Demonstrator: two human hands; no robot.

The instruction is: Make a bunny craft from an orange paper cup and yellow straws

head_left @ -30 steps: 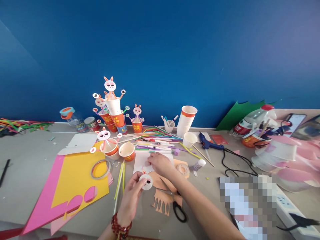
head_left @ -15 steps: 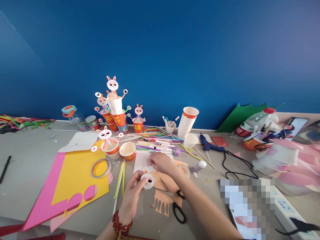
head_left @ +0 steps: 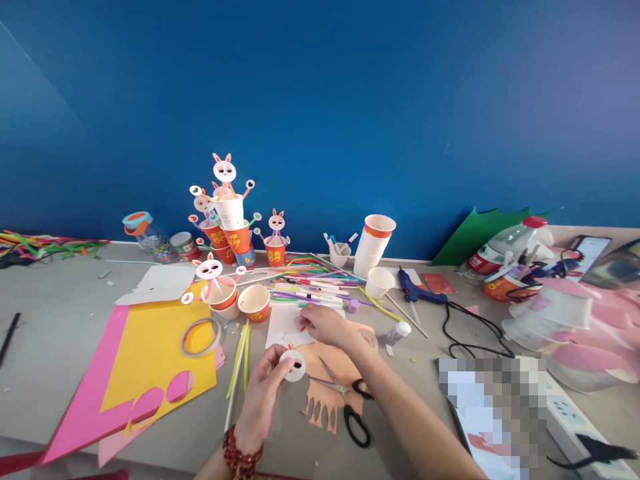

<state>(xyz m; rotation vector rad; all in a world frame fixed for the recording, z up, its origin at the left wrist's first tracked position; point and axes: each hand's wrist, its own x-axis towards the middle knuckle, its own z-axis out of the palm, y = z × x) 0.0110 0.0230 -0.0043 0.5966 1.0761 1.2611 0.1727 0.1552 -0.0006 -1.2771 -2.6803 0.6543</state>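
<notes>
Between the thumb and fingers of my left hand (head_left: 261, 390) is a round white paper rabbit face (head_left: 292, 367), with a dark eye and one orange ear showing at its top. My right hand (head_left: 320, 325) reaches across to a white paper sheet (head_left: 283, 327), its fingertips pinched at a small orange paper piece (head_left: 303, 328). Below the right forearm lie black-handled scissors (head_left: 340, 389), blades apart, on an orange cut-out sheet (head_left: 320, 413). A roll of tape (head_left: 370, 339) sits partly behind that forearm.
Paper cups with rabbit figures (head_left: 235, 237) stand at the back left. Yellow card (head_left: 160, 347) and a tape ring (head_left: 201, 337) lie left. Markers (head_left: 315, 290), a glue stick (head_left: 399, 332), a blue glue gun (head_left: 420, 293) with its cord, and a power strip (head_left: 563, 407) spread rightward.
The right fingertips have lifted slightly, and a small orange piece now shows at them. The left hand keeps the rabbit face, slightly lower. The whole view has shifted a little.
</notes>
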